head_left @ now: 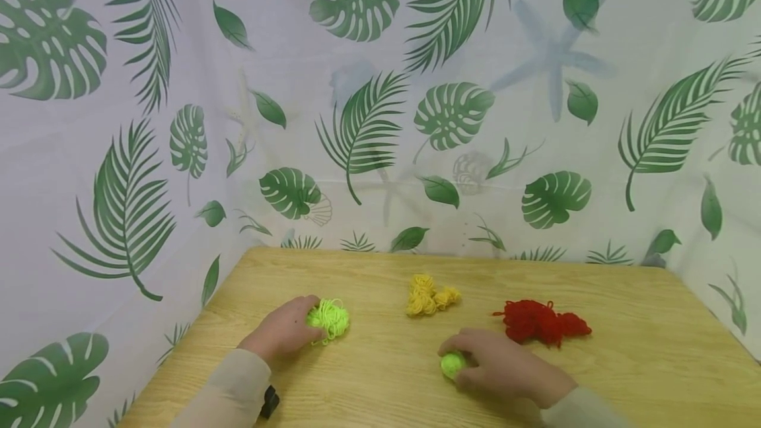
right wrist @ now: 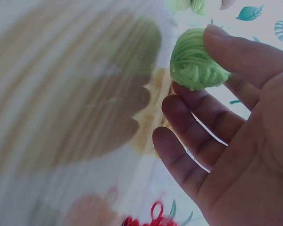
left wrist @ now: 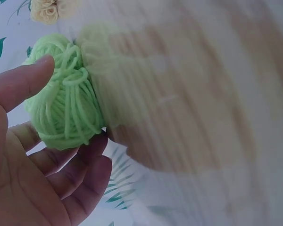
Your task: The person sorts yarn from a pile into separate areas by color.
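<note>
In the head view my left hand point(head_left: 288, 327) holds a loose bundle of neon green yarn point(head_left: 331, 320) on the left part of the wooden table. The left wrist view shows the thumb point(left wrist: 37, 75) across the near side of this bundle and the fingers curled behind it. My right hand point(head_left: 499, 365) pinches a smaller green yarn ball point(head_left: 453, 365) nearer the table's front, right of the middle. From the right wrist, the ball point(right wrist: 195, 61) sits between thumb and forefinger, while the other fingers are spread lower down, apart from it.
A yellow yarn bundle point(head_left: 423, 296) lies mid-table beyond both hands. Red yarn point(head_left: 538, 322) lies to the right, just past my right hand. A leaf-patterned cloth point(head_left: 380, 150) hangs behind the table point(head_left: 380, 375) and along its sides. A small black object point(head_left: 269, 401) shows beside the left sleeve.
</note>
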`<state>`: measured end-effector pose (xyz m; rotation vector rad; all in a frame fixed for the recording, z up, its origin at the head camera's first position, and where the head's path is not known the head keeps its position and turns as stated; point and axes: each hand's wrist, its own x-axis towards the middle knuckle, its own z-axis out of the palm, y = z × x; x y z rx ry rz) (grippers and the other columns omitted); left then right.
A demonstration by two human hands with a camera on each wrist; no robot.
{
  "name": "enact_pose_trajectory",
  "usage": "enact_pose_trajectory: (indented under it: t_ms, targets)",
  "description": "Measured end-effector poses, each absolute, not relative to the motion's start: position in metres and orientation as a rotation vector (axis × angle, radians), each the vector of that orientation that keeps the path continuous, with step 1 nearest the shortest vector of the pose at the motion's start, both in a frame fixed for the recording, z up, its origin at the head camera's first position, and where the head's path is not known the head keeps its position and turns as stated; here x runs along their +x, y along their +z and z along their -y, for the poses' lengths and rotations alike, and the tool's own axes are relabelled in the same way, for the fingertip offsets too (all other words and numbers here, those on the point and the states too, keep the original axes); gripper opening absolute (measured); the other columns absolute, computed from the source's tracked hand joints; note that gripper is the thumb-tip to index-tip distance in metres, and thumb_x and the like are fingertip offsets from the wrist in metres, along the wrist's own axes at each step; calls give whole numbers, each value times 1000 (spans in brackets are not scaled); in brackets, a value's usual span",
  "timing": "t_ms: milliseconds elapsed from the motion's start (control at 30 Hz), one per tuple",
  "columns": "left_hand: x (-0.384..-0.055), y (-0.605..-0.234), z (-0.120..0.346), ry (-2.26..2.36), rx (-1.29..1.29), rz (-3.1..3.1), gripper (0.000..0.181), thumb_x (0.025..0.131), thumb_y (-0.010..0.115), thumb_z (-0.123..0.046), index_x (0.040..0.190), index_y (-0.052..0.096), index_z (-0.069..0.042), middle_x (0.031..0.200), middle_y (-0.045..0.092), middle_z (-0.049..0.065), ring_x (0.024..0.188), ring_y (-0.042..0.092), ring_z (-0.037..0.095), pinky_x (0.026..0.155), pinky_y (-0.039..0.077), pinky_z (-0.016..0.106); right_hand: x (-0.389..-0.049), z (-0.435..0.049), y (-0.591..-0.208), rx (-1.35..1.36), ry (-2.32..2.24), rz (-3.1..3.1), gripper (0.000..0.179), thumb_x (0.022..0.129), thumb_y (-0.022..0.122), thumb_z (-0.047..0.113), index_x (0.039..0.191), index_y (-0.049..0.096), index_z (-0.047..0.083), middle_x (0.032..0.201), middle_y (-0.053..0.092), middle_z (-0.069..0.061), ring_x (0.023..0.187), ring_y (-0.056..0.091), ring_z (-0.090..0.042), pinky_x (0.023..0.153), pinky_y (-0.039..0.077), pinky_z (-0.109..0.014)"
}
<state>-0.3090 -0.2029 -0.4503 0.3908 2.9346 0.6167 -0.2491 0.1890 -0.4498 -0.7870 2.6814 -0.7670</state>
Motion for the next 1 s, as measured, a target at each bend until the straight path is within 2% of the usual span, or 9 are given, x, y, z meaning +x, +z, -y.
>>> enact_pose_trajectory:
  t_ms: [267, 533, 633, 867, 1000]
  targets:
    - [-305, -446, 205, 589, 372, -2953, 67, 86, 79, -33, 142, 53, -5, 142, 55, 18, 132, 50, 38, 108, 39, 56, -262, -161, -448, -798, -791, -2706, 33, 88, 76, 26, 121, 71, 28, 115, 62, 14, 99, 54, -12, 88, 48, -42]
    - [-302, -444, 211, 580, 356, -2964, 72, 85, 80, -33, 145, 50, -7, 134, 58, 15, 122, 57, 34, 101, 45, 55, -279, -129, -448, -795, -844, -2684, 32, 91, 74, 26, 123, 71, 25, 123, 64, 10, 110, 57, -13, 97, 47, -47]
    - [-300, -442, 212, 585, 345, -2962, 75, 85, 80, -34, 147, 48, -8, 134, 57, 15, 120, 59, 34, 100, 47, 55, -284, -118, -448, -819, -861, -2688, 32, 92, 74, 23, 124, 71, 23, 121, 65, 10, 108, 58, -11, 96, 48, -45]
    - [-299, -438, 213, 581, 339, -2972, 77, 86, 80, -34, 150, 44, -9, 146, 48, 22, 130, 50, 41, 103, 43, 59, -292, -89, -448, -848, -839, -2744, 35, 91, 74, 22, 126, 69, 19, 120, 65, 6, 100, 58, -10, 90, 50, -40]
    - [-299, -436, 214, 589, 335, -2980, 78, 86, 80, -34, 151, 43, -9, 146, 47, 21, 130, 50, 42, 102, 43, 61, -297, -71, -449, -871, -829, -2770, 37, 90, 75, 20, 125, 68, 15, 120, 66, 2, 100, 59, -12, 91, 51, -39]
